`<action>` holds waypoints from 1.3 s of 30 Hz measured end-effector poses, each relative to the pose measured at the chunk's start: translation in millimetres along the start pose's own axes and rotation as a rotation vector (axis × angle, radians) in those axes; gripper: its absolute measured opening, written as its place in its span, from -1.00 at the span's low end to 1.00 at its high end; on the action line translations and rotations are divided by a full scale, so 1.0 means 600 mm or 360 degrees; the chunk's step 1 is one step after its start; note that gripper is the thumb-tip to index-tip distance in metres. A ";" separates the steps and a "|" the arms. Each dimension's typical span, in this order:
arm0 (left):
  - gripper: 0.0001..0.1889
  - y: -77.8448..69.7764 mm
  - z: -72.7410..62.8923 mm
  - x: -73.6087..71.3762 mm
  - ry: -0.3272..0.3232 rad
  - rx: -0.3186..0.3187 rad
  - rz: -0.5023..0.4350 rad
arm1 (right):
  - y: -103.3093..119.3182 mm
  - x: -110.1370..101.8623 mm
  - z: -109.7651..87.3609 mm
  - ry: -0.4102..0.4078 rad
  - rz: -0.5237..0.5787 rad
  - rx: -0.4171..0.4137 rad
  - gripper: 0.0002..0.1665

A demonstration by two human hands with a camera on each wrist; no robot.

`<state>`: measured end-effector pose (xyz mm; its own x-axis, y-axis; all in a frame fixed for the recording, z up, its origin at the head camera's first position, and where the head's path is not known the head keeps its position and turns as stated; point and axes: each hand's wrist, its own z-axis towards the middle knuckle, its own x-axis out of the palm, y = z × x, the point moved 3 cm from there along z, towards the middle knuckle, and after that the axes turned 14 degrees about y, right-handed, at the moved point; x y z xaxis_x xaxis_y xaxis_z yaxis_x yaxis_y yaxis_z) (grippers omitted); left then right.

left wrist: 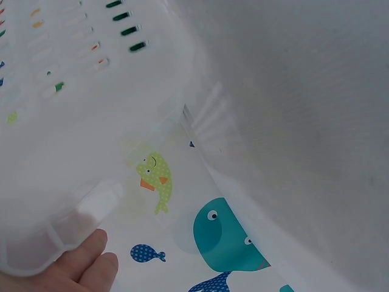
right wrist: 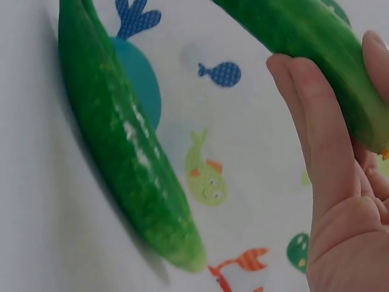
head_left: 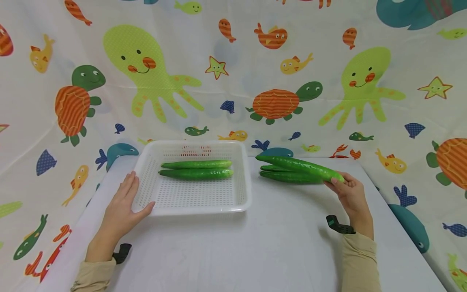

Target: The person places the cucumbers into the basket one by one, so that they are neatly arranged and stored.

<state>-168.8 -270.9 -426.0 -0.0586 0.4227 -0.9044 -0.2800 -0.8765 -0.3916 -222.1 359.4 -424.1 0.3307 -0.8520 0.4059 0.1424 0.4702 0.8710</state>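
Holding cucumber (head_left: 299, 165), right grip (head_left: 348, 192); narrow gap to basket edge (head_left: 247, 178).

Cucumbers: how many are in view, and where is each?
5: a far cucumber and near cucumber in the white basket; a held cucumber in the right hand; a back cucumber and front cucumber on the table, partly covered. More may be hidden there.

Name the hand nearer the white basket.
Left. The left hand touches the basket on its left side; the right hand is off to the right, holding a cucumber.
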 end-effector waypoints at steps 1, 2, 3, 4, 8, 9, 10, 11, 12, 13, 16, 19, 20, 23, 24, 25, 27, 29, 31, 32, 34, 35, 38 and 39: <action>-0.01 0.000 0.000 0.000 0.0000 0.0002 0.0000 | 0.002 0.005 0.003 0.0000 -0.0010 -0.0016 -0.62; -0.01 0.000 0.000 0.000 -0.0001 0.0001 0.0001 | 0.004 0.010 0.005 0.0002 -0.0006 -0.0035 -0.62; -0.01 0.000 -0.001 0.000 -0.0001 0.0001 0.0002 | 0.006 0.015 0.008 0.0007 0.0001 -0.0052 -0.62; -0.01 0.000 -0.001 0.000 0.0000 0.0002 0.0000 | 0.008 0.020 0.010 0.0010 -0.0003 -0.0067 -0.62; -0.01 0.001 -0.001 0.001 0.0004 -0.0001 -0.0001 | 0.014 0.041 0.019 0.0005 0.0033 -0.0112 -0.63; -0.01 0.001 0.000 0.002 0.0006 0.0000 -0.0003 | 0.016 0.047 0.021 -0.0004 0.0030 -0.0120 -0.64; -0.01 0.002 0.000 0.002 0.0008 0.0000 -0.0004 | 0.017 0.053 0.024 -0.0011 0.0032 -0.0128 -0.65; -0.01 0.002 0.000 0.002 0.0008 -0.0001 -0.0003 | 0.019 0.059 0.026 -0.0015 0.0040 -0.0136 -0.66; -0.01 0.003 0.000 0.003 0.0009 0.0000 -0.0003 | 0.021 0.066 0.028 -0.0022 0.0040 -0.0144 -0.66; -0.01 0.003 0.000 0.003 0.0010 0.0001 -0.0004 | 0.022 0.073 0.030 -0.0032 0.0036 -0.0152 -0.67; -0.01 0.003 0.000 0.003 0.0008 0.0002 -0.0006 | 0.027 0.097 0.036 -0.0048 0.0063 -0.0166 -0.70; -0.01 0.002 0.001 0.001 0.0003 0.0000 -0.0001 | 0.032 0.122 0.041 -0.0055 0.0090 -0.0159 -0.73; -0.01 0.001 0.001 0.000 0.0001 0.0000 0.0002 | 0.033 0.130 0.043 -0.0050 0.0090 -0.0153 -0.74; 0.00 0.000 0.000 -0.001 -0.0002 0.0002 0.0004 | 0.035 0.153 0.048 -0.0051 0.0046 -0.0128 -0.76; 0.00 -0.001 0.000 -0.001 -0.0004 0.0002 0.0005 | 0.035 0.160 0.051 -0.0045 0.0029 -0.0119 -0.76; 0.00 -0.001 0.000 -0.001 -0.0005 0.0004 0.0006 | 0.035 0.166 0.054 -0.0047 0.0003 -0.0107 -0.76; 0.00 -0.001 0.000 0.000 -0.0004 0.0006 0.0003 | 0.034 0.179 0.060 -0.0051 -0.0047 -0.0084 -0.77; 0.00 -0.002 0.000 0.000 -0.0006 0.0005 0.0003 | 0.033 0.191 0.068 -0.0040 -0.0067 -0.0061 -0.77; 0.00 -0.001 0.000 0.001 -0.0007 0.0005 -0.0001 | 0.033 0.204 0.078 -0.0043 -0.0113 -0.0032 -0.77; 0.00 -0.001 0.000 0.001 -0.0006 0.0005 -0.0003 | 0.032 0.210 0.083 -0.0039 -0.0136 -0.0020 -0.77; 0.00 -0.001 0.001 0.001 -0.0013 0.0009 0.0001 | 0.032 0.223 0.093 -0.0027 -0.0173 0.0004 -0.76; 0.00 -0.001 0.001 0.001 -0.0015 0.0013 0.0000 | 0.032 0.230 0.098 -0.0020 -0.0205 0.0018 -0.76; 0.00 0.001 0.001 0.002 -0.0027 0.0022 0.0006 | 0.030 0.247 0.113 0.0007 -0.0295 0.0052 -0.78; 0.00 0.001 0.001 0.002 -0.0032 0.0027 0.0007 | 0.030 0.252 0.118 0.0021 -0.0312 0.0062 -0.79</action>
<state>-169.6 -270.6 -427.4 -0.0792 0.4238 -0.9023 -0.2961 -0.8743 -0.3847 -235.4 223.0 -327.6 0.3125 -0.9232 0.2238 0.1693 0.2860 0.9432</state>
